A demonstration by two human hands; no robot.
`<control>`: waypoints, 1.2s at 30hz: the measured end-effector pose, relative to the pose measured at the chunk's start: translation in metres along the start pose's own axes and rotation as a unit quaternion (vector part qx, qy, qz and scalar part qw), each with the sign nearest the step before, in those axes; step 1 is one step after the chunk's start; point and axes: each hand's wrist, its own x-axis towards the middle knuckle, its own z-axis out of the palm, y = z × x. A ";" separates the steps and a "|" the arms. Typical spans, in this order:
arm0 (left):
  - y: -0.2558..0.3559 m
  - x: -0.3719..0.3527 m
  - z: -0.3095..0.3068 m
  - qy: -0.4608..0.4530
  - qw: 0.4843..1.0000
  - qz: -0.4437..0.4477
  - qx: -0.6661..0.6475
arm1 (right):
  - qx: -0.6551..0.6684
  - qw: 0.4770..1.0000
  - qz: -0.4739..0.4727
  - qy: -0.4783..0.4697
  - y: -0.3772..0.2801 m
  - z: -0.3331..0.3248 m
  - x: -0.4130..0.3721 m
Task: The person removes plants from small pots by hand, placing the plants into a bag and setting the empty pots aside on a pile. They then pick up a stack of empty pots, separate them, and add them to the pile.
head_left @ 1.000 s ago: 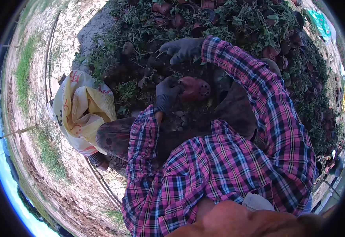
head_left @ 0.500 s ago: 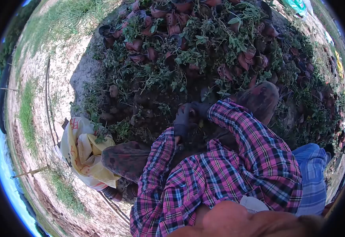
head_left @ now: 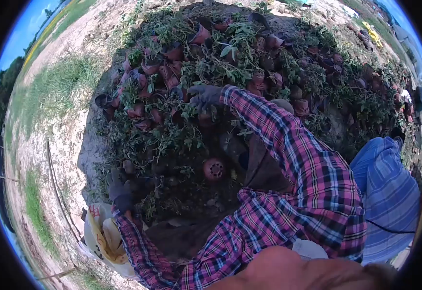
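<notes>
My right hand (head_left: 205,95), in a dark glove, reaches forward over the heap of plants and pots with its fingers apart, and nothing shows in it. Leafy plants (head_left: 184,123) and reddish-brown plastic pots (head_left: 171,72) lie around those fingertips. Far to the left, my gloved left hand (head_left: 119,187) is low over the edge of the pile, fingers stretched out. A small round clump (head_left: 128,166) sits beside its fingertips. Between my legs a reddish pot (head_left: 214,169) lies bottom up on dark soil, its drain holes showing.
A white and yellow sack (head_left: 100,237) stands by my left forearm. The heap of uprooted plants and pots spreads ahead and to the right. Blue checked cloth (head_left: 385,183) is at my right side. Pale dry ground with grass tufts (head_left: 66,77) lies to the left.
My hands were together between my knees and have parted. The right has gone forward to the heap, the left out to the left. The upturned pot now shows on the soil.
</notes>
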 end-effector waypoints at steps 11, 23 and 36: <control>-0.203 -0.114 0.005 -0.022 0.901 -0.309 0.304 | 0.061 0.943 0.226 -0.238 0.063 -0.010 0.007; -0.255 -0.136 0.009 -0.175 0.920 -0.310 0.164 | -0.041 0.973 0.158 -0.162 0.046 -0.029 0.016; -0.087 -0.115 -0.088 0.204 0.972 -0.078 0.084 | -0.786 0.607 -0.102 0.060 0.047 -0.023 0.132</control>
